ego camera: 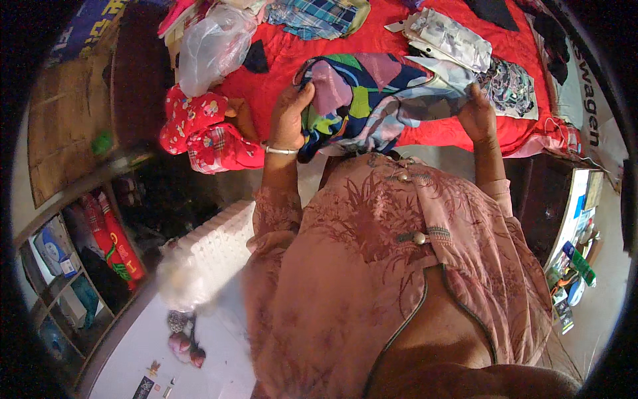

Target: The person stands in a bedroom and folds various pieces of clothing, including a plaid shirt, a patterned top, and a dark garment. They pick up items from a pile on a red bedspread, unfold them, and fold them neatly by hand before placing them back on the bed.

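My left hand (293, 115), with a pale bangle on the wrist, grips a patterned garment (361, 99) in navy, pink, green and yellow. The thumb lies on top of the cloth and the other fingers are largely hidden. At the opposite end, my right hand (477, 113) pinches the paler grey-blue part of the same cloth, which stretches between both hands. The garment hangs over the near edge of a red bedspread (433, 137). Close to my right hand lie a folded white-and-grey printed cloth (451, 40) and a folded dark patterned cloth (507, 89).
A clear plastic bag (214, 50) and red floral fabric (194, 119) lie at the bed's left side. Folded blue plaid cloth (314, 17) is at the far side. Left and below stand a shelf unit (75, 294) and a white surface with a tissue-like cover (219, 239).
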`<state>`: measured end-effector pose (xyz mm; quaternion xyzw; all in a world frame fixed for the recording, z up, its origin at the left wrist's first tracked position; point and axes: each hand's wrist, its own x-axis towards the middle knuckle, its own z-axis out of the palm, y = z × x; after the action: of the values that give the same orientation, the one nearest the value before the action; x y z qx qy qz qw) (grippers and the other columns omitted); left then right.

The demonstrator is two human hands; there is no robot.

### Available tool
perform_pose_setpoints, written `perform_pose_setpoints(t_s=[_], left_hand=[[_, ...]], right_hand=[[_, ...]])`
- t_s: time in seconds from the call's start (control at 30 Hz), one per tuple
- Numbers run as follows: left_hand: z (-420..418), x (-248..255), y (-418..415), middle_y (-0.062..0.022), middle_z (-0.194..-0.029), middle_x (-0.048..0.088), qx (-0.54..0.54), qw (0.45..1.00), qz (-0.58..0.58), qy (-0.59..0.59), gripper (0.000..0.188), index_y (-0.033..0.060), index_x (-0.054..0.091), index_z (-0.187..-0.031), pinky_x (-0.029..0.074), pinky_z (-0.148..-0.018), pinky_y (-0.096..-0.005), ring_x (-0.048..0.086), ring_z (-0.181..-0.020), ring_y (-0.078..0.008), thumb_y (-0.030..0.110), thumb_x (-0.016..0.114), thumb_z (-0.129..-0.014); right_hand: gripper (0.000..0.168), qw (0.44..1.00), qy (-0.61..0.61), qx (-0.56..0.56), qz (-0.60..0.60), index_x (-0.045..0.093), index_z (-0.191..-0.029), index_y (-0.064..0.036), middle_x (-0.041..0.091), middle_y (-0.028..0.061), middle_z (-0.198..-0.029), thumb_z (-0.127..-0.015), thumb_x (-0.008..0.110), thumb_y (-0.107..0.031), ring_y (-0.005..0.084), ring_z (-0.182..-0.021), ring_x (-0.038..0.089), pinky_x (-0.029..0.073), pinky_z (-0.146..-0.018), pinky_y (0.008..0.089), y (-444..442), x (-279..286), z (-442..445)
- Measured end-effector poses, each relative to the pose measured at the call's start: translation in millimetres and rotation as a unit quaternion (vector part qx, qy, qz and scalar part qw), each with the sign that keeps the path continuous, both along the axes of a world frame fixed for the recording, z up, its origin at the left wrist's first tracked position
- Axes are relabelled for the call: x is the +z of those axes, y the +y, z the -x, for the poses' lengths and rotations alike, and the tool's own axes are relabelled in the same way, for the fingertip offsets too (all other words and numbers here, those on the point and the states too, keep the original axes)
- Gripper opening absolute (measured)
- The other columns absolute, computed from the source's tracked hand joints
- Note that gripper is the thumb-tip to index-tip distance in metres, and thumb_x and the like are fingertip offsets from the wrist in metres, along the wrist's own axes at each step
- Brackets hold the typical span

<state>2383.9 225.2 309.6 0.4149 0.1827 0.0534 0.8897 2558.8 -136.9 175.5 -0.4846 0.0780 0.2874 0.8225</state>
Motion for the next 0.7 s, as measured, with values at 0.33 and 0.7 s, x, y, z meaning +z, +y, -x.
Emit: perform_pose_setpoints(t_s=[0.33,0.7], left_hand=[[32,15,-19,0.0002,-0.101,0.057,-0.314,0.942,-0.116,0.002,0.044,0.0044,0.046,-0.128,0.04,-0.084,-0.026,0.051,-0.092,-0.0097,0.022,0.054,-0.088],[69,16,-8,-0.0085,-0.099,0.06,-0.261,0.828,-0.492,-0.069,0.053,0.0013,0.05,-0.111,0.044,-0.077,-0.0319,0.056,-0.092,-0.0212,0.023,0.073,-0.068]], right_hand=[[0.059,0.859,-0.366,0.248,0.26,0.048,-0.124,-0.008,0.046,0.0085,-0.127,-0.07,0.072,-0.01,0.0223,-0.116,0.044,0.038,-0.092,0.035,100,133,75],[0.038,0.764,-0.43,0.395,0.275,0.052,-0.105,0.002,0.058,0.0136,-0.094,-0.067,0.059,0.002,0.0198,-0.089,0.056,0.043,-0.08,0.0293,125,117,82]])
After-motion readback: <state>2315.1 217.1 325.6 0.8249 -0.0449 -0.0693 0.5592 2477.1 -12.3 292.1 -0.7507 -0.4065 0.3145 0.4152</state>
